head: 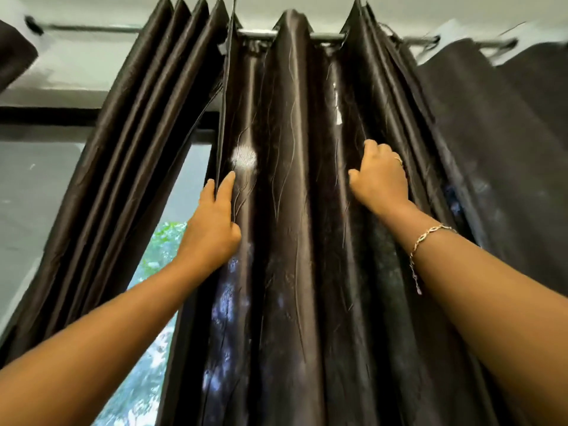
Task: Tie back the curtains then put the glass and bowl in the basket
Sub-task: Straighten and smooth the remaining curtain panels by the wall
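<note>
A dark brown satin curtain (289, 210) hangs in deep folds from a metal rod (258, 33) and fills the middle of the head view. My left hand (213, 226) pinches the curtain's left edge between thumb and fingers. My right hand (379, 179), with a ring and a chain bracelet on the wrist, grips a fold further right. A second brown curtain (132, 167) hangs bunched in pleats to the left. Glass, bowl and basket are out of view.
Between the two curtains a strip of window (159, 287) shows green foliage outside. A darker, matt cloth (498, 142) hangs on the rod at the right. The white ceiling lies just above the rod.
</note>
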`<act>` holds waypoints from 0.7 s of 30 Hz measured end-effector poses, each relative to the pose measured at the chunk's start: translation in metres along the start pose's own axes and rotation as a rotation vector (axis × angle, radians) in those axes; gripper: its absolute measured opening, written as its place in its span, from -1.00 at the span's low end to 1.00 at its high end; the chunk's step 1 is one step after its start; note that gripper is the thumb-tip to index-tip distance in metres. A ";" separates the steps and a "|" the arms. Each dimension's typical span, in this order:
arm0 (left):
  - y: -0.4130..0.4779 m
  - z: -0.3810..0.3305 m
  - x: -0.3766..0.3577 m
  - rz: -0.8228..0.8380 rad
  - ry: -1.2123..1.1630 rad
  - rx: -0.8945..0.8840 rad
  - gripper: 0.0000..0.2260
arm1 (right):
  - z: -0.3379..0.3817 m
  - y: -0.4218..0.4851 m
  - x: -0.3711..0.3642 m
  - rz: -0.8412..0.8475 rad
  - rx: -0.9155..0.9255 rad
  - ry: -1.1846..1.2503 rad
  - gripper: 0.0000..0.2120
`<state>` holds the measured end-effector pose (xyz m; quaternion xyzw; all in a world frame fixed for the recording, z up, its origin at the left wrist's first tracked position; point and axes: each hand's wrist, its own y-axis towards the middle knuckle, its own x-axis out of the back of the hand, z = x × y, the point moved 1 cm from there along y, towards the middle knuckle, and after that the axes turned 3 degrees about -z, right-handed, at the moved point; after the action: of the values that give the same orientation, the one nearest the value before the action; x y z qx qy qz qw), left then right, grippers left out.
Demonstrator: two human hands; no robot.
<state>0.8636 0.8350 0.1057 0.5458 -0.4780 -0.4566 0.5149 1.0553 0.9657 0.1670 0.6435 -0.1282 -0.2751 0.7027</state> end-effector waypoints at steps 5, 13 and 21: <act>0.020 -0.003 0.003 -0.010 0.030 0.041 -0.38 | 0.019 0.018 0.002 0.066 -0.060 0.136 -0.54; 0.043 0.009 0.005 0.008 0.012 0.136 -0.51 | 0.096 -0.003 -0.027 0.298 -0.142 0.133 -0.32; 0.046 -0.034 -0.020 0.034 -0.332 0.060 -0.67 | 0.080 -0.004 -0.009 0.281 -0.063 0.150 -0.76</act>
<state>0.8928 0.8590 0.1540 0.4698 -0.5792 -0.5172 0.4198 1.0037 0.9038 0.1762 0.6156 -0.1553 -0.1292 0.7618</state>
